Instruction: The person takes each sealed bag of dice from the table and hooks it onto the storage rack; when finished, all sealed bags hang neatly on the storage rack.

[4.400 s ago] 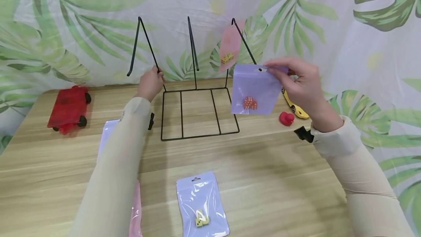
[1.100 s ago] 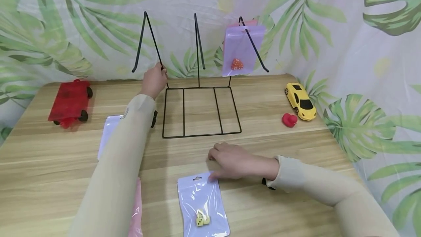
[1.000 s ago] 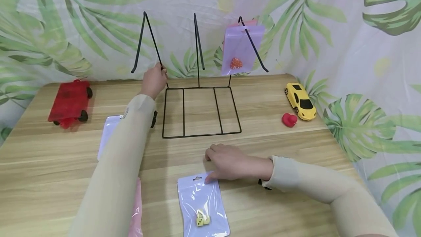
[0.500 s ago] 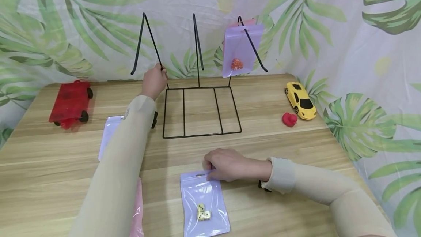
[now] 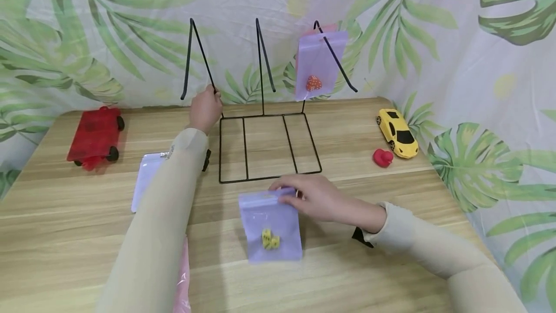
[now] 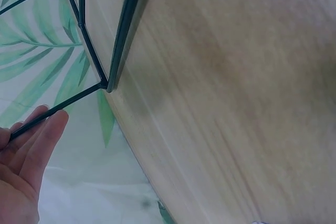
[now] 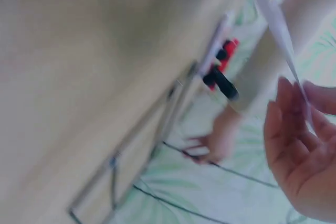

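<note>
All positions are given from the wire rack (image 5: 245, 149) on the bench (image 5: 356, 279). Well to the rack's left sits a red toy car (image 5: 94, 134). Nearer, at the rack's front left, lies a flat purple bag (image 5: 145, 177), partly hidden by the left sleeve (image 5: 167, 197). Farther forward, a strip of pink bag (image 5: 183, 279) shows beside that sleeve.

At the rack's left upright, the left hand (image 5: 205, 110) has its fingers closed about the thin bar and nothing else. In my judgement this grip is best kept light and firm, bracing the rack without tipping it.

Directly in front of the rack's base, the right hand (image 5: 321, 199) pinches the upper right corner of a dice bag (image 5: 282, 226); thumb and fingers are parted only by the film. Sound handling would keep the pinch clear of the hang slot, face the bag squarely to the rack and move slowly to limit swing. The dice bag is pale purple and translucent, creased at its top band, with yellow dice (image 5: 267, 239) low inside. Whether its lower edge touches the bench cannot be confirmed.

On the rack's right hook hangs a second purple bag (image 5: 319, 62) with red-orange dice (image 5: 313, 83); pink film (image 5: 333, 28) shows behind it. Right of the rack are a red duck (image 5: 382, 158) and, just beyond, a yellow toy car (image 5: 397, 134).
</note>
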`<act>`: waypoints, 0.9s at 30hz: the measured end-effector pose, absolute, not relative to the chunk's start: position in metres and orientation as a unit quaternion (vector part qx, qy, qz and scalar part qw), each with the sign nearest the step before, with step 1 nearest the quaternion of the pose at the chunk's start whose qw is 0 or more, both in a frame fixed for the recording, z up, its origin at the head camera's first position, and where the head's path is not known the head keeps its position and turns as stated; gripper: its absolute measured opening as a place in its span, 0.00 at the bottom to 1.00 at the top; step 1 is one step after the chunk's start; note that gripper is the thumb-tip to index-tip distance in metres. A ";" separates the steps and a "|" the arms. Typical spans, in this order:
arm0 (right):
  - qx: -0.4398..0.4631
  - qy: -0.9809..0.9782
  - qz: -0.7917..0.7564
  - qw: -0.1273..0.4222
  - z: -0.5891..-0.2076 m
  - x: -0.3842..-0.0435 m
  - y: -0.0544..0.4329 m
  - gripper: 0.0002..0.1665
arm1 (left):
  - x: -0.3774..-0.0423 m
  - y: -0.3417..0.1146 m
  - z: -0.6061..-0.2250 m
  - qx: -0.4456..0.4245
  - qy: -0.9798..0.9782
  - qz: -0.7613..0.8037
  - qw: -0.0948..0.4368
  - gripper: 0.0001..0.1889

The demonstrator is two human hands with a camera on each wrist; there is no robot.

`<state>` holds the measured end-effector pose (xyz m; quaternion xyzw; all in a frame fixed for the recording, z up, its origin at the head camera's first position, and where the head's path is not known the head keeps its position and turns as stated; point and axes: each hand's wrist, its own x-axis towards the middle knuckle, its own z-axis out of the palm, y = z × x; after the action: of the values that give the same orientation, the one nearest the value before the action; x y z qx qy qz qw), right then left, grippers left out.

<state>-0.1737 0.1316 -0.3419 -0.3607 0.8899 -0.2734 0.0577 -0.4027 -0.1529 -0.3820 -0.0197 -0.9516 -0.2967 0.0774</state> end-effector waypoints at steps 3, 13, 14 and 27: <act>-0.379 0.871 -0.313 -0.022 -0.327 -0.181 0.136 0.12 | -0.402 -0.153 -0.380 -0.021 -0.953 -0.292 0.081 0.19; -0.424 0.761 -0.419 -0.256 -0.287 -0.212 0.138 0.12 | -0.402 -0.157 -0.380 -0.015 -0.952 -0.300 0.059 0.20; -0.423 0.749 -0.431 -0.273 -0.282 -0.214 0.137 0.13 | -0.402 -0.157 -0.379 -0.015 -0.952 -0.300 0.059 0.20; -0.386 0.709 -0.475 -0.351 -0.263 -0.239 0.122 0.08 | -0.403 -0.156 -0.382 -0.023 -0.952 -0.299 0.058 0.18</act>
<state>-0.2394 0.1222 -0.2630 -0.3860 0.7087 -0.4747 -0.3513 -0.4028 -0.1562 -0.3822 -0.0226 -0.9521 -0.2994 0.0583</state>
